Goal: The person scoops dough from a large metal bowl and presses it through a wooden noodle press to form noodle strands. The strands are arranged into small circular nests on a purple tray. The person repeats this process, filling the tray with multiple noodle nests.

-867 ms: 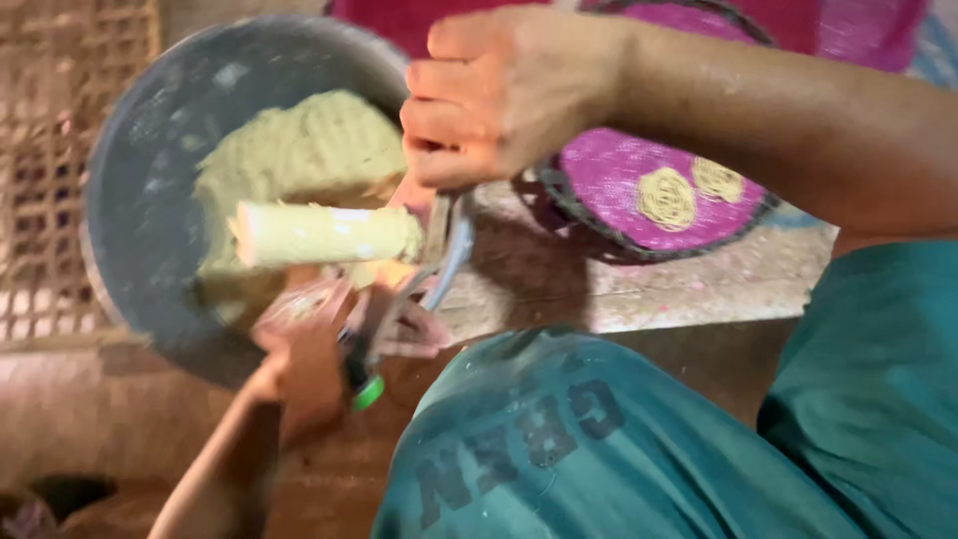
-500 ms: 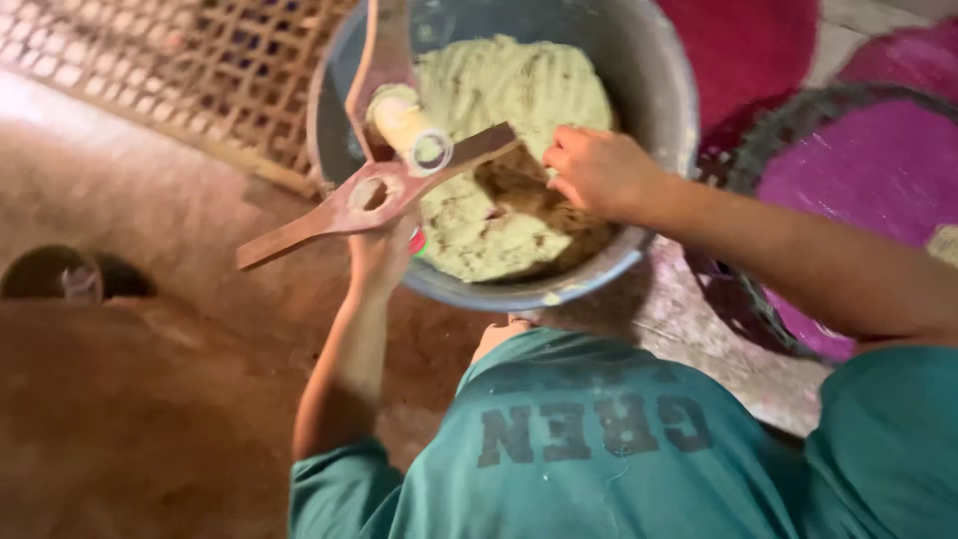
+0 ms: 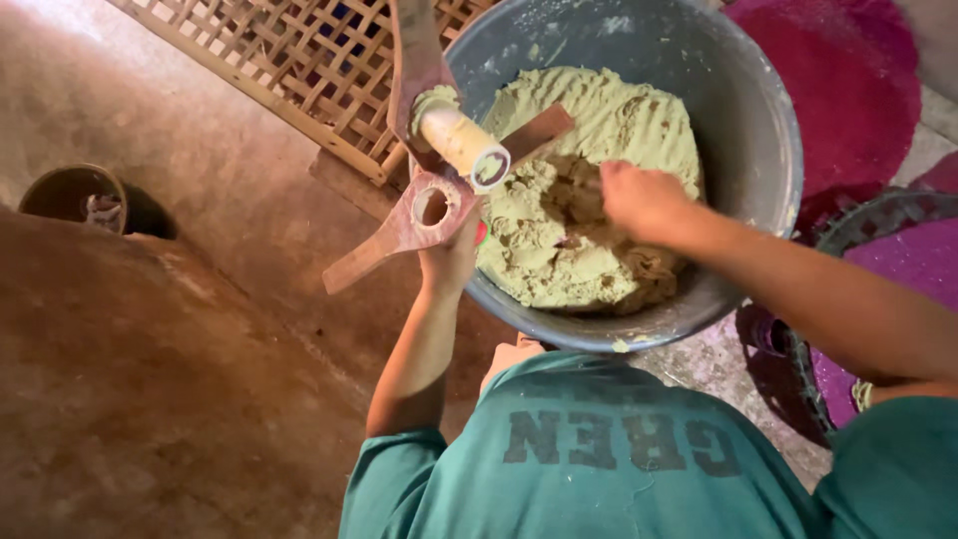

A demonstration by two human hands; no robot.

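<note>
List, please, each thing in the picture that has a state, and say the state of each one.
Left hand: closed around the wooden press, holding it up over the basin's rim.
Wooden press: held tilted, tube smeared with dough.
Right hand: reaching down into the dough.
Dough: greenish, heaped, dug out in the middle.
Metal basin: partly full, walls smeared.
Bamboo lattice: lying flat.
Small pot: upright, open.
</note>
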